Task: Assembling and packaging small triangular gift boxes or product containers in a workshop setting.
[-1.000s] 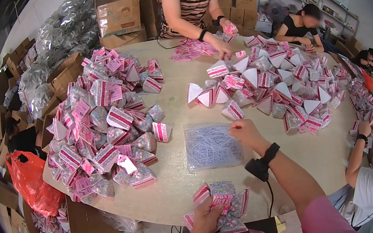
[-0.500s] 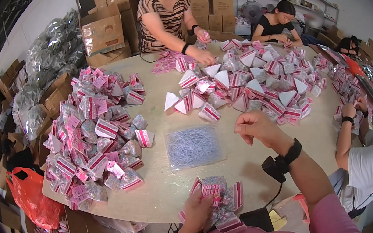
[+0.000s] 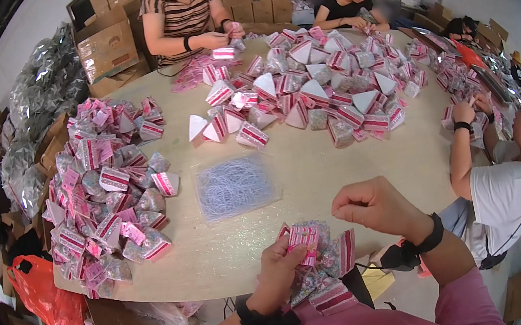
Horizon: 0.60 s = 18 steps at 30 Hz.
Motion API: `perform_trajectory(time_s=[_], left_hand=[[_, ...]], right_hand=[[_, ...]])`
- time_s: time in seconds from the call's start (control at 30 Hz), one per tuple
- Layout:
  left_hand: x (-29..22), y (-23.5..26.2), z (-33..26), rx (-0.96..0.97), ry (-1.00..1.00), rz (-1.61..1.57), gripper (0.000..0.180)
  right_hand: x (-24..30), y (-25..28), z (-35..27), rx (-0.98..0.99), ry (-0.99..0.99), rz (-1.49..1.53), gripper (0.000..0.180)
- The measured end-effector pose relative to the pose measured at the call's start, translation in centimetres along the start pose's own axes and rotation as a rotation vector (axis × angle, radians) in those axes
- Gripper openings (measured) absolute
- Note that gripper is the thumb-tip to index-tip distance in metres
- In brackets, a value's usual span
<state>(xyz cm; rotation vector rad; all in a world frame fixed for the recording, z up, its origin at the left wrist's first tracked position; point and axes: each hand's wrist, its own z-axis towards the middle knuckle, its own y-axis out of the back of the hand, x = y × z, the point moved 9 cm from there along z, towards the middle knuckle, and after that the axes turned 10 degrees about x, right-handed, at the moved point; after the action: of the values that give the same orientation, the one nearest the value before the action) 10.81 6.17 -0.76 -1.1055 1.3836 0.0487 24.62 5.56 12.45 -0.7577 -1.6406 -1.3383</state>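
- Pink-and-white striped packet with clear plastic body (image 3: 302,238): held at the near table edge, above a small stack of like packets (image 3: 328,278).
- Round beige table (image 3: 315,175): heaped with pink striped packets, left pile (image 3: 104,203) and far pile (image 3: 323,88).
- Clear bag of pale blue thread ties (image 3: 234,187): flat, mid-table.
- Left hand (image 3: 281,271): fingers closed on the packet's top.
- Right hand (image 3: 374,203): raised just beside the packet, fingertips pinched together; what they pinch, cannot tell.

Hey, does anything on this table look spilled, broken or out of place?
Nothing looks damaged. The pink-striped packets lie in loose heaps on the round tan table, and the flat bundle of pale blue threads lies apart. The left hand holds one pink-striped packet.
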Motion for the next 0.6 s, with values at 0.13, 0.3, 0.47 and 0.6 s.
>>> perform_trajectory(time_s=[0.13, 0.3, 0.47, 0.6], left_hand=[[-0.2, -1.4, 0.4, -0.003, 0.015, 0.181, 0.021], [0.2, -2.0, 0.7, 0.038, -0.022, 0.154, 0.026], [-0.3, -2.1, 0.6, 0.016, -0.058, 0.235, 0.035], [-0.4, -2.5, 0.5, 0.042, -0.079, 0.169, 0.039]], right_hand=[[-0.1, -0.3, -1.9, -0.048, -0.024, -0.08, 0.01], [0.4, -0.9, -2.7, -0.056, 0.005, -0.137, 0.011], [0.5, -1.2, -2.5, -0.057, 0.016, -0.177, 0.01], [0.4, -1.6, -2.5, -0.091, 0.059, -0.278, 0.009]])
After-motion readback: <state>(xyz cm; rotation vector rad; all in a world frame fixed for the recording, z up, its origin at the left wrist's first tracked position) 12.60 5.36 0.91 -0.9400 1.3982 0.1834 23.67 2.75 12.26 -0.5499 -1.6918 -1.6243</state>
